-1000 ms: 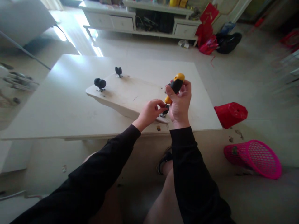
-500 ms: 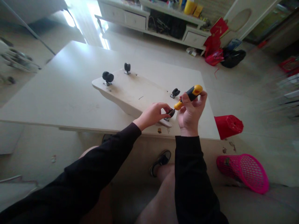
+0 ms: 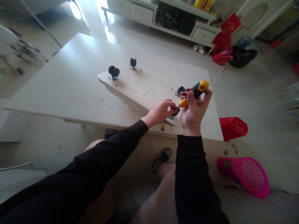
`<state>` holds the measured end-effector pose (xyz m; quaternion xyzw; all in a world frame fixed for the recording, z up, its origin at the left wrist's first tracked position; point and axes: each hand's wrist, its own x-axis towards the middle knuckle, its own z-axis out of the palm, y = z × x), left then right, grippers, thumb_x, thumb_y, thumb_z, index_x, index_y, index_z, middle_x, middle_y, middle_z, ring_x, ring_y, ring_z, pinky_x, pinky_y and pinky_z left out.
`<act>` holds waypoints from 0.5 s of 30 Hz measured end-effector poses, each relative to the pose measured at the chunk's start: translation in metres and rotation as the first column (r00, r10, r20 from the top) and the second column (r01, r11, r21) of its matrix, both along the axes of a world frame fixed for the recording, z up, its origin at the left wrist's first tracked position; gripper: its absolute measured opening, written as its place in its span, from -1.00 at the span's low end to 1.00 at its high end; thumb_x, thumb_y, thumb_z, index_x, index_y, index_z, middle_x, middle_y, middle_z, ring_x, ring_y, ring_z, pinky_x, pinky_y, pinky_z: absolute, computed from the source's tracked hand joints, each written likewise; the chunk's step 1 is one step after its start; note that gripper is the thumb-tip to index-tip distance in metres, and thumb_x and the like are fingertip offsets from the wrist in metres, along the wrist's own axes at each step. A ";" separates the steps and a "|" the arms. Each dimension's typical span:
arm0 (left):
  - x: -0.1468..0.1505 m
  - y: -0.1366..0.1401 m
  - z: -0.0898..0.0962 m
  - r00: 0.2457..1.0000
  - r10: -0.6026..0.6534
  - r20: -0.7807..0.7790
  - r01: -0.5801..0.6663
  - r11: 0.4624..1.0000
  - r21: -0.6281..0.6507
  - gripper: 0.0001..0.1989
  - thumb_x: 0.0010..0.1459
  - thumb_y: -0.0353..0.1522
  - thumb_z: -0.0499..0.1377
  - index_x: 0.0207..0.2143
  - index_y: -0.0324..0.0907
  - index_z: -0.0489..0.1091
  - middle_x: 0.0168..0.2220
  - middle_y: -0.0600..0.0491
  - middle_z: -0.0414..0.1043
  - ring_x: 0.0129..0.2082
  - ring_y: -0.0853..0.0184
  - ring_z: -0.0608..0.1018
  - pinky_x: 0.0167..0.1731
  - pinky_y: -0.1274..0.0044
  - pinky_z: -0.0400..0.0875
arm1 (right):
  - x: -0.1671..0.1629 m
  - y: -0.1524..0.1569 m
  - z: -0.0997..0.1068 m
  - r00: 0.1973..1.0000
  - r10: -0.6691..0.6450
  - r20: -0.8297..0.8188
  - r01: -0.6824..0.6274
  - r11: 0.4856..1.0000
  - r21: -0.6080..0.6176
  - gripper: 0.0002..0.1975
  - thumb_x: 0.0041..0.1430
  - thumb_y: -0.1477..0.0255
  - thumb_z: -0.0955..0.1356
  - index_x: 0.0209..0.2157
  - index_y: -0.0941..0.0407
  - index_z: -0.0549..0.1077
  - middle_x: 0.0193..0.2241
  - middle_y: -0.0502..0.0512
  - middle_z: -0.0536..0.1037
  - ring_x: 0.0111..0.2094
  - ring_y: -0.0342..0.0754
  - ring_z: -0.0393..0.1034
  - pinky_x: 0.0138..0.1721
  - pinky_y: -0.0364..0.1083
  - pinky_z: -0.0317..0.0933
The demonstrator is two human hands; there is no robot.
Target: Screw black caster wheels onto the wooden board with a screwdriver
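My right hand (image 3: pixel 195 107) is wrapped round a yellow-and-black screwdriver (image 3: pixel 198 89), its handle slanting up to the right and its lower end pointing at a black caster (image 3: pixel 175 112). That caster is fixed to the near right corner of a pale board (image 3: pixel 140 85) lying wheels-up on a white table. My left hand (image 3: pixel 161 111) pinches at the same caster with thumb and fingertips, partly covering it. The screwdriver's tip is hard to make out there. Other casters stand at the corners: one at far right (image 3: pixel 180 90), two at the left end (image 3: pixel 114 71).
The white table (image 3: pixel 70 77) spans the middle. A red bin (image 3: pixel 233 128) stands beyond its right edge, and a pink mesh basket (image 3: pixel 244 175) lies on the floor nearby. A white cabinet (image 3: pixel 142 14) and red and black bags (image 3: pixel 243 57) are at the back.
The whole view has shifted, so the table and board appear slightly further right. Both hands stay at the same caster, with the screwdriver still in my right hand.
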<state>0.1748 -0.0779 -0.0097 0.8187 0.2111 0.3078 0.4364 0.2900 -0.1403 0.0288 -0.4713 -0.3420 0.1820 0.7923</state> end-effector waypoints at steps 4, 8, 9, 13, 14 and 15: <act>0.001 0.000 -0.001 1.000 0.003 -0.007 -0.003 1.000 -0.019 -0.94 0.25 -0.41 0.38 -0.33 -0.16 0.64 -0.26 0.01 0.62 -0.40 0.37 0.51 -0.25 0.46 0.41 | -0.003 -0.004 0.006 0.998 0.062 -0.024 -0.063 0.997 -0.041 -0.56 0.19 -0.09 0.44 -0.07 -0.10 0.48 -0.11 -0.04 0.67 -0.24 -0.09 0.61 -0.23 -0.04 0.44; 0.001 0.000 0.000 1.000 -0.007 -0.007 0.007 1.000 -0.024 -0.93 0.28 -0.41 0.36 -0.30 -0.18 0.67 -0.26 -0.01 0.63 -0.40 0.36 0.51 -0.27 0.46 0.40 | 0.000 -0.003 0.004 0.998 0.057 0.005 -0.057 0.998 -0.013 -0.63 0.22 -0.03 0.45 -0.11 -0.09 0.50 -0.14 -0.04 0.65 -0.17 -0.07 0.61 -0.08 0.01 0.45; 0.000 -0.001 0.000 1.000 -0.014 -0.012 0.014 1.000 -0.019 -0.92 0.29 -0.41 0.35 -0.29 -0.18 0.67 -0.26 -0.01 0.63 -0.39 0.36 0.51 -0.28 0.46 0.39 | 0.001 -0.002 0.003 0.999 0.027 0.017 -0.028 0.999 0.024 -0.66 0.18 0.03 0.49 -0.16 -0.08 0.47 -0.18 -0.07 0.63 -0.17 -0.09 0.60 -0.04 0.02 0.45; -0.003 -0.001 0.000 0.998 -0.038 -0.047 0.039 0.999 0.013 -0.91 0.31 -0.41 0.33 -0.22 -0.18 0.67 -0.23 -0.01 0.62 -0.37 0.36 0.53 -0.25 0.47 0.40 | 0.006 0.001 0.000 0.999 -0.048 0.010 0.047 0.994 0.095 -0.52 0.00 0.19 0.62 -0.22 -0.05 0.32 -0.26 -0.15 0.56 -0.21 -0.14 0.57 0.01 0.00 0.43; -0.004 -0.001 0.000 0.998 -0.041 -0.057 0.042 0.999 0.022 -0.91 0.30 -0.40 0.33 -0.21 -0.18 0.67 -0.22 -0.01 0.62 -0.36 0.36 0.54 -0.24 0.47 0.41 | 0.006 0.001 0.000 0.999 -0.047 -0.006 0.047 0.995 0.083 -0.49 -0.02 0.19 0.62 -0.20 -0.05 0.31 -0.25 -0.15 0.56 -0.22 -0.14 0.57 0.00 -0.01 0.44; -0.006 -0.001 0.000 0.997 -0.044 -0.069 0.047 0.998 0.031 -0.91 0.28 -0.40 0.34 -0.19 -0.18 0.67 -0.21 -0.01 0.62 -0.36 0.36 0.54 -0.22 0.48 0.42 | 0.005 0.001 0.000 0.999 -0.044 -0.021 0.046 0.997 0.070 -0.47 -0.04 0.20 0.63 -0.18 -0.04 0.31 -0.25 -0.14 0.57 -0.22 -0.14 0.57 -0.01 -0.01 0.44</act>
